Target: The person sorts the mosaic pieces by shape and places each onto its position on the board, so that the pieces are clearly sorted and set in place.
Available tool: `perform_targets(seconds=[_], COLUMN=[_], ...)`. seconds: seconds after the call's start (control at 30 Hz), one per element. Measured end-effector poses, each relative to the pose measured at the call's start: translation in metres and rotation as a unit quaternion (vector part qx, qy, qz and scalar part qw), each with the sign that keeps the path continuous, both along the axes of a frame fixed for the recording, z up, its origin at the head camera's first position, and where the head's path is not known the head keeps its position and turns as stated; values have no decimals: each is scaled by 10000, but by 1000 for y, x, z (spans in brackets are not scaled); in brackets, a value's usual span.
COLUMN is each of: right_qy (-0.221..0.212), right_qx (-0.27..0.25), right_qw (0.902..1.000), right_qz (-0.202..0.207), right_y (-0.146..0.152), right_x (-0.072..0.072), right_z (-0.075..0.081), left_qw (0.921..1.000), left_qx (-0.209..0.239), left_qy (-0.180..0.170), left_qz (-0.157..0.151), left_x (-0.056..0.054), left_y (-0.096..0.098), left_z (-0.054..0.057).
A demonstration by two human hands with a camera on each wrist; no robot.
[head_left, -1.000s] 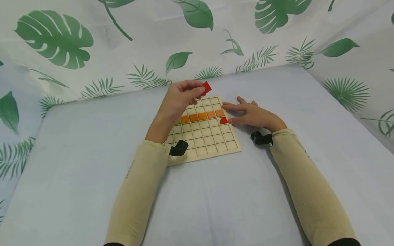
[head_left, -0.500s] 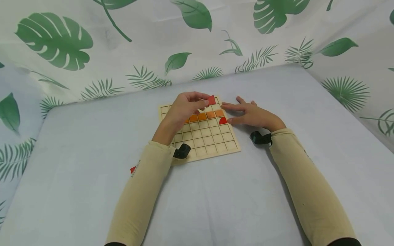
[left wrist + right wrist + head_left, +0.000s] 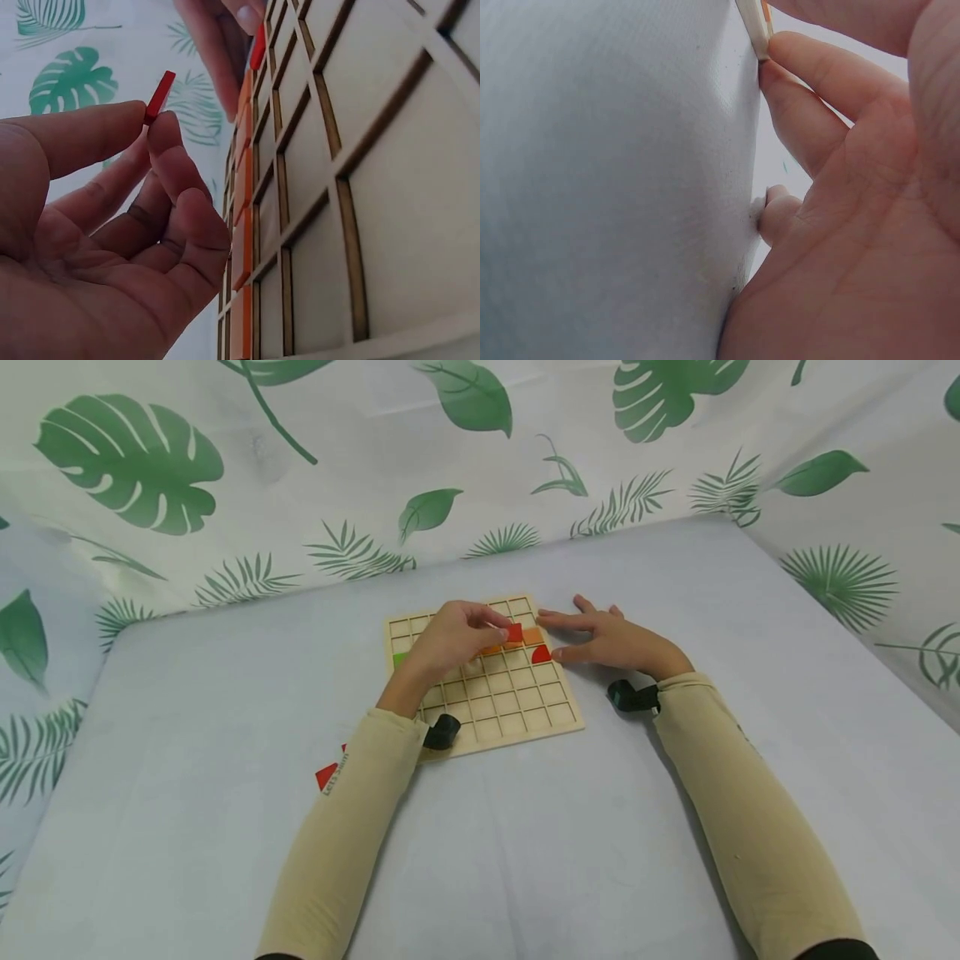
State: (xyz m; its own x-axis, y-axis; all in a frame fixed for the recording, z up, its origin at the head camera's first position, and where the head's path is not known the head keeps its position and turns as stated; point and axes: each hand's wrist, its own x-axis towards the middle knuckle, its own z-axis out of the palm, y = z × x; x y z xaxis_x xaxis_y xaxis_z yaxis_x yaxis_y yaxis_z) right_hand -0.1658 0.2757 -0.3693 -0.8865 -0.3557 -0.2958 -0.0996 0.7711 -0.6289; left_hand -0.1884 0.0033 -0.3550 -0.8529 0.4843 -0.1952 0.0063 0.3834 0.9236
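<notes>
My left hand [image 3: 456, 639] pinches a small red square tile [image 3: 514, 632] between thumb and fingertips. In the left wrist view the red tile [image 3: 160, 97] stands on edge above the wooden grid board [image 3: 517, 702]. A row of orange tiles [image 3: 532, 637] lies across the board, partly hidden behind the left hand, with a green tile [image 3: 399, 658] at its left end. One red tile with a rounded side [image 3: 542, 654] sits in a cell at the right edge. My right hand [image 3: 618, 639] rests with fingers spread, its fingertips at the board's right edge [image 3: 754, 30].
Red pieces [image 3: 326, 775] lie on the white tablecloth [image 3: 187, 735], partly hidden by the left sleeve [image 3: 352, 827]. A leaf-print cloth [image 3: 360, 452] hangs behind the table. Black wrist cameras [image 3: 442, 732] are strapped at both cuffs.
My left hand has come down and slightly right with the red tile, from above the board's back edge to over the orange row. The right hand has stayed at the edge.
</notes>
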Motion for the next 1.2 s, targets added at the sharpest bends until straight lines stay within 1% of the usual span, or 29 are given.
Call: perform_targets(seconds=[0.17, 0.33, 0.57, 0.8, 0.97, 1.2], right_qy=[11, -14, 24, 21, 4, 0], right_qx=[18, -29, -66, -39, -49, -75], right_qw=[10000, 10000, 10000, 10000, 10000, 10000], right_qz=[18, 14, 50, 25, -17, -25], right_y=[-1, -1, 0, -1, -1, 0], right_x=[1, 2, 1, 0, 0, 1], right_z=[1, 2, 0, 0, 0, 0], left_qw=[9989, 9967, 9942, 9881, 9845, 9806], left_qx=[-421, -693, -913, -1286, -1454, -1598], left_qy=[202, 404, 575, 830, 973, 1131], left_qz=[-96, -158, -34, 145, 140, 4], left_x=[-1, 1, 7, 12, 15, 15], left_y=[1, 5, 13, 21, 24, 27], left_z=[-4, -5, -4, -6, -6, -6])
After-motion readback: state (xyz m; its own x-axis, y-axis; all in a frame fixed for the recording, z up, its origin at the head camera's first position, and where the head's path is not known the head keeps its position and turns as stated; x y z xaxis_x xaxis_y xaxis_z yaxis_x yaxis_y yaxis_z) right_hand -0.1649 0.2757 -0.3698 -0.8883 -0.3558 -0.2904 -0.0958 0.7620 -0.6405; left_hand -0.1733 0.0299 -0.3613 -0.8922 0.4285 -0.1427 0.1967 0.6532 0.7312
